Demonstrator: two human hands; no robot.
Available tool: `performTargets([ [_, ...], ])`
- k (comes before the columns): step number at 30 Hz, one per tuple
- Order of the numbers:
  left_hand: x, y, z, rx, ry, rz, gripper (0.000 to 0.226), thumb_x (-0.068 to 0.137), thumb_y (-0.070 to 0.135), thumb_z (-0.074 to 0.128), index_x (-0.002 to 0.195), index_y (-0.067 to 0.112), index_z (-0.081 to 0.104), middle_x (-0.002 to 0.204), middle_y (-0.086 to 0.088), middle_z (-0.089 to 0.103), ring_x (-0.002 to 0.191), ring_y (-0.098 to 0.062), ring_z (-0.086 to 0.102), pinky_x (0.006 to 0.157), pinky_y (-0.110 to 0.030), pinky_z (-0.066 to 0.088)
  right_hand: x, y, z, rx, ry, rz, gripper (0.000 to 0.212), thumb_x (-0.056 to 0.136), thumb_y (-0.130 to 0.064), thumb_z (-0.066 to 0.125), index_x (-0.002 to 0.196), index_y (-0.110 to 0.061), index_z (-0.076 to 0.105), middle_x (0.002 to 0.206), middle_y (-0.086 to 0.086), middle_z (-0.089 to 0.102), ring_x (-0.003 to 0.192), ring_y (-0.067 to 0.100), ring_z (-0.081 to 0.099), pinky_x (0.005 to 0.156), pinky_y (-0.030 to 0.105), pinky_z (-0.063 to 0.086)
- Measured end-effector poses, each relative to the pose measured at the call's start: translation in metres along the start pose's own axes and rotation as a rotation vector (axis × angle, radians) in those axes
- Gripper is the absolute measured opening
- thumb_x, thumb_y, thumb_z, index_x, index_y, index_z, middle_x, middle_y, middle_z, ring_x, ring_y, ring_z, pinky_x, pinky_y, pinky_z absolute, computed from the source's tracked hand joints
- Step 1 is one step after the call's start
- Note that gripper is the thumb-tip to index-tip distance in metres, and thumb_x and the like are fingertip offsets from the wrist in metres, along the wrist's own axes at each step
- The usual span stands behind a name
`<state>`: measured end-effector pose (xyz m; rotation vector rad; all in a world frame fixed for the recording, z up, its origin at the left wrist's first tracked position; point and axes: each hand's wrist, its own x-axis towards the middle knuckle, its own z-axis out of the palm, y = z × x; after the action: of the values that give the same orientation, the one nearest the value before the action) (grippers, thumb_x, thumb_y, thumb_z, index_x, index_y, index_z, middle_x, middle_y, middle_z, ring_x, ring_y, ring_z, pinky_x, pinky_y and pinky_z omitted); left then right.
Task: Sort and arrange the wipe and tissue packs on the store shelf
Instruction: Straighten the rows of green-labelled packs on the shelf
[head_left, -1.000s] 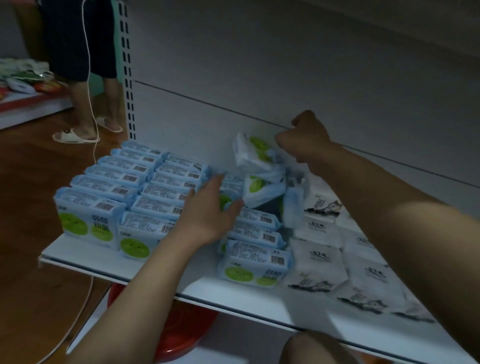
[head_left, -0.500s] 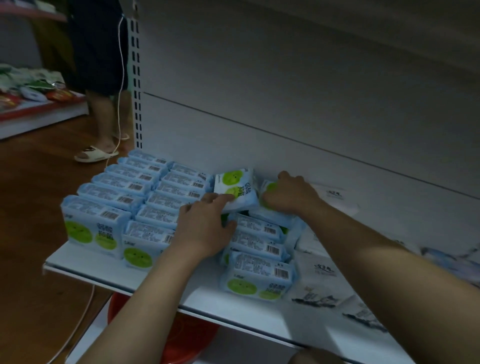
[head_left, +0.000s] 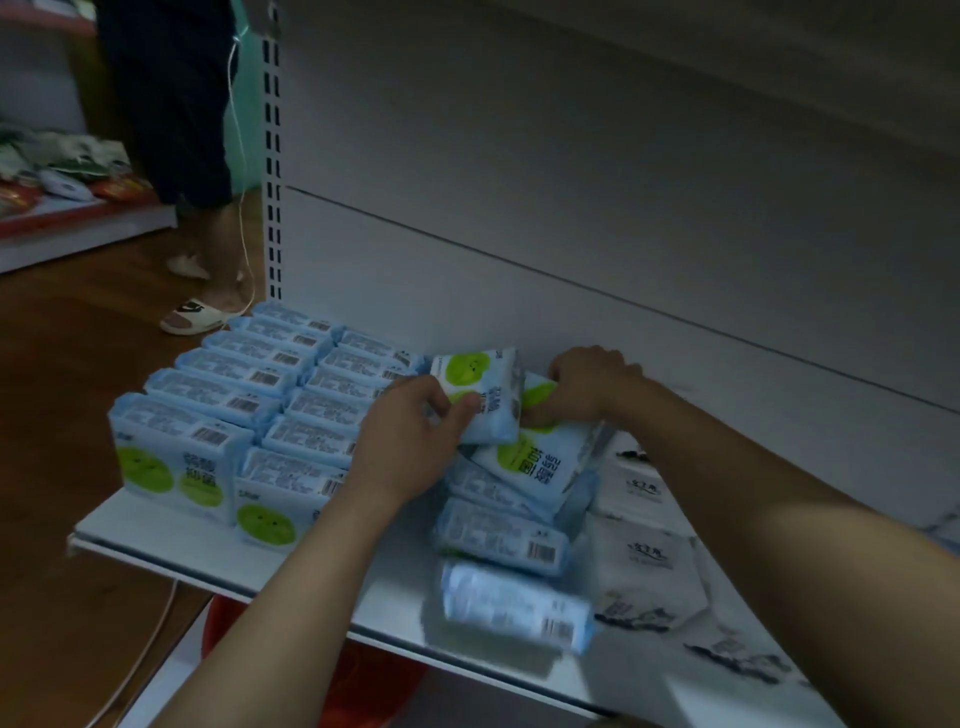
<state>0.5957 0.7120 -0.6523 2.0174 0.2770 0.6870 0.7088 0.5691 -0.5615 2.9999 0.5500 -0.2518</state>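
Blue wipe packs with green circles stand in two neat rows (head_left: 244, 395) on the left of the white shelf (head_left: 171, 535). My left hand (head_left: 410, 436) grips one upright blue pack (head_left: 480, 384) near the back panel. My right hand (head_left: 587, 387) grips another blue pack (head_left: 535, 457) that lies tilted beside it. More blue packs lie loosely in a third row (head_left: 498, 530). The front one (head_left: 514, 608) is blurred near the shelf's front edge. White tissue packs with black ink prints (head_left: 649, 561) lie flat on the right.
The grey back panel (head_left: 571, 208) rises behind the packs, with a slotted upright (head_left: 271, 156) at its left. A person in dark trousers and sandals (head_left: 197, 306) stands on the wooden floor at the left. A red basin (head_left: 363, 686) sits below the shelf.
My right hand came down from the back panel to the packs. My left hand moved up and took hold of the upright pack. The front blue pack has slid toward the shelf edge.
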Motion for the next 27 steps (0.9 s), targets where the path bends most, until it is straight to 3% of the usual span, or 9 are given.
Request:
performTargets([
  [2, 0.001, 0.002, -0.001, -0.1, -0.01, -0.086, 0.027, 0.081, 0.035, 0.074, 0.091, 0.021, 0.053, 0.093, 0.003, 0.052, 0.081, -0.017, 0.053, 0.063, -0.021, 0.038, -0.005, 0.004, 0.0, 0.214, 0.011, -0.085, 0.041, 0.079, -0.036, 0.074, 0.105, -0.007, 0.061, 0.108, 0.013, 0.062, 0.083, 0.019, 0.056, 0.069, 0.028, 0.042],
  [4, -0.002, 0.008, 0.0, -0.27, -0.086, -0.201, 0.051, 0.078, 0.024, 0.079, 0.116, 0.02, 0.046, 0.107, 0.005, 0.051, 0.097, -0.017, 0.056, 0.076, -0.026, 0.044, -0.012, 0.008, 0.002, 0.392, 0.063, -0.105, 0.022, 0.081, -0.015, 0.069, 0.101, -0.012, 0.06, 0.104, 0.009, 0.061, 0.073, 0.014, 0.054, 0.058, 0.024, 0.043],
  [7, -0.009, 0.011, 0.004, -0.301, -0.177, -0.213, 0.065, 0.081, 0.021, 0.077, 0.134, 0.023, 0.041, 0.114, 0.005, 0.056, 0.105, -0.016, 0.058, 0.086, -0.031, 0.049, -0.019, 0.013, 0.013, 0.41, 0.131, -0.1, 0.037, 0.082, -0.011, 0.065, 0.118, -0.017, 0.057, 0.114, 0.006, 0.061, 0.087, 0.017, 0.054, 0.056, 0.02, 0.04],
  [10, -0.016, 0.011, 0.007, -0.126, -0.24, -0.178, 0.05, 0.087, 0.029, 0.07, 0.132, 0.031, 0.05, 0.12, 0.003, 0.061, 0.11, -0.019, 0.06, 0.093, -0.034, 0.049, -0.027, 0.013, 0.03, 0.372, 0.158, -0.14, 0.037, 0.084, -0.013, 0.063, 0.12, -0.017, 0.059, 0.118, 0.005, 0.062, 0.098, 0.019, 0.057, 0.068, 0.02, 0.042],
  [13, -0.018, 0.013, 0.006, 0.078, -0.29, -0.183, 0.033, 0.091, 0.036, 0.063, 0.124, 0.032, 0.059, 0.122, 0.0, 0.062, 0.104, -0.02, 0.06, 0.084, -0.027, 0.046, -0.033, 0.012, 0.045, 0.38, 0.2, -0.187, 0.034, 0.085, -0.009, 0.059, 0.119, -0.014, 0.061, 0.119, 0.006, 0.064, 0.106, 0.021, 0.059, 0.08, 0.022, 0.042],
  [16, -0.021, 0.013, 0.009, -0.031, -0.219, -0.218, 0.021, 0.087, 0.036, 0.068, 0.105, 0.028, 0.06, 0.111, 0.0, 0.064, 0.098, -0.019, 0.061, 0.077, -0.028, 0.045, -0.039, 0.007, 0.05, 0.683, 0.223, -0.165, 0.027, 0.092, -0.013, 0.049, 0.114, -0.013, 0.065, 0.115, 0.003, 0.066, 0.105, 0.019, 0.06, 0.086, 0.027, 0.046],
  [19, -0.021, 0.016, 0.014, -0.332, -0.103, -0.28, 0.059, 0.073, 0.017, 0.083, 0.12, 0.022, 0.048, 0.12, -0.006, 0.061, 0.103, -0.021, 0.061, 0.087, -0.036, 0.052, -0.045, 0.003, 0.047, 1.0, 0.235, -0.118, 0.015, 0.093, -0.026, 0.055, 0.102, -0.018, 0.064, 0.1, -0.004, 0.066, 0.094, 0.015, 0.062, 0.08, 0.029, 0.049],
  [22, -0.017, 0.019, 0.015, -0.64, -0.152, -0.388, 0.119, 0.051, 0.02, 0.093, 0.146, 0.036, 0.023, 0.136, -0.007, 0.053, 0.116, -0.026, 0.059, 0.096, -0.05, 0.051, -0.05, 0.003, 0.044, 0.981, 0.277, -0.254, 0.024, 0.087, -0.023, 0.068, 0.109, -0.021, 0.061, 0.104, -0.006, 0.064, 0.095, 0.01, 0.061, 0.083, 0.029, 0.052],
  [27, -0.007, 0.027, -0.01, -0.801, 0.055, -0.373, 0.042, 0.078, 0.004, 0.075, 0.112, 0.015, 0.052, 0.112, -0.014, 0.067, 0.095, -0.029, 0.069, 0.076, -0.045, 0.059, -0.051, 0.006, 0.02, 1.01, 0.365, -0.325, 0.03, 0.088, -0.023, 0.068, 0.116, -0.024, 0.061, 0.111, -0.006, 0.065, 0.092, 0.004, 0.062, 0.074, 0.013, 0.05],
])
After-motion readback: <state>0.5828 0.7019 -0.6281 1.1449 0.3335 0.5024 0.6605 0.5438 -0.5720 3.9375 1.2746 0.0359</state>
